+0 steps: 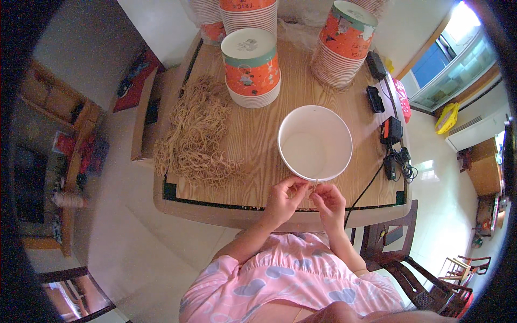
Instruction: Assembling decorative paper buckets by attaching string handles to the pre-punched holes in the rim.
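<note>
A thin tan rubber band [314, 184] is pinched between both hands just at the near rim of an open white paper bucket [315, 142], which stands upright on the pale wooden table [258, 129], close to its near edge. The left hand [284, 200] grips the band with thumb and forefinger pressed together; the right hand [327, 202] pinches its other side the same way, the remaining fingers curled loosely. The band itself is too fine to read clearly: it looks like a short, slack loop touching or nearly touching the rim.

To handle it well, a steady, even pull from both pinches seems wise, keeping the loop untwisted and the light bucket from tipping toward the table edge.

The bucket is round, empty, white inside, with a rolled lip. Left of it lies a large tangled heap of tan rubber bands [196, 134]. Behind stand stacks of orange-and-white printed paper buckets turned upside down [251, 67], another stack [344, 43] to the right. Black chargers and cables [392, 145] sit along the right edge of the table.
</note>
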A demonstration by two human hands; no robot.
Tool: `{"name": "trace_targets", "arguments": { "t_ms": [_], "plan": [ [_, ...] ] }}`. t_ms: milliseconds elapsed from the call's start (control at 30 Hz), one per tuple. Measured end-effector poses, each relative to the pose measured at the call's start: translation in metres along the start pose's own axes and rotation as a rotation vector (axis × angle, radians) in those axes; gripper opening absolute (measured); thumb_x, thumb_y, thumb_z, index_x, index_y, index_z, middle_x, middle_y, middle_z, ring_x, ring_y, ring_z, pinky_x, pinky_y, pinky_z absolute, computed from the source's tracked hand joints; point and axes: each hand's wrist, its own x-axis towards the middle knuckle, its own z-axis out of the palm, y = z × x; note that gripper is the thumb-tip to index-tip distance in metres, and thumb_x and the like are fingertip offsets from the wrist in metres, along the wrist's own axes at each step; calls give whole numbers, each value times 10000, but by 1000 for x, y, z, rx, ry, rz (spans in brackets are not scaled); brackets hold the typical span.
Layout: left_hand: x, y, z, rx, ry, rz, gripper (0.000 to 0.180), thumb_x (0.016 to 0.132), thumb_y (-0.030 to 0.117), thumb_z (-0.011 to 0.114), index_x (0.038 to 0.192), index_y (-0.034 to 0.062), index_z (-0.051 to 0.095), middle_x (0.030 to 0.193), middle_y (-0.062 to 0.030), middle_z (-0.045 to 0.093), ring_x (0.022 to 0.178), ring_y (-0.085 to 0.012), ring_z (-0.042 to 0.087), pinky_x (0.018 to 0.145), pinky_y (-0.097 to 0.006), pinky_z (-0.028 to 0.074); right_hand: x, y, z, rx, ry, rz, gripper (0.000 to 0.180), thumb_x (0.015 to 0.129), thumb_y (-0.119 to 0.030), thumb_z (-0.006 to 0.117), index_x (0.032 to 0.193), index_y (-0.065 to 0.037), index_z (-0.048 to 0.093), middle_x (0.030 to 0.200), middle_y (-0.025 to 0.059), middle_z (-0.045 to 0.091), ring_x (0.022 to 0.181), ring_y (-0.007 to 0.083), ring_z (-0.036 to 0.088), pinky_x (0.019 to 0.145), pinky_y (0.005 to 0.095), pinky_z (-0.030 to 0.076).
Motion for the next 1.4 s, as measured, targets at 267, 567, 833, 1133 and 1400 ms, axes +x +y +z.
{"name": "trace_targets", "arguments": {
  "t_ms": [267,567,833,1133,1400],
  "plan": [
    [0,4,-4,17,-93,0,176,806,101,630,959,15,646,860,-90,648,779,-118,609,690,-248,486,0,1,-1,-28,-51,20,129,787,45,594,874,-25,528,825,5,560,735,67,528,646,190,421],
    [0,10,-8,154,-84,13,182,784,79,641,954,15,650,894,-76,663,813,-114,601,718,-251,485,0,-5,-2,-28,-18,39,149,772,54,607,879,-17,532,832,6,548,771,74,513,696,200,415],
    [0,3,-5,-1,-184,1,172,787,82,650,943,11,644,898,-65,653,800,-121,601,721,-251,486,-2,6,-7,-52,-50,30,120,776,46,610,863,-7,545,840,19,563,764,81,532,703,204,432],
    [1,8,-9,165,-84,52,124,778,80,647,870,-3,641,788,-92,646,738,-127,609,659,-266,481,-3,-3,-11,-91,-13,90,50,796,29,580,831,6,553,785,17,560,707,75,522,651,202,428],
    [5,20,-2,214,102,97,103,768,82,644,814,-10,629,746,-107,643,684,-167,624,619,-274,480,-10,1,-11,-150,-155,-36,57,787,44,571,837,28,548,850,62,559,754,114,534,684,233,443]
  ]
}}
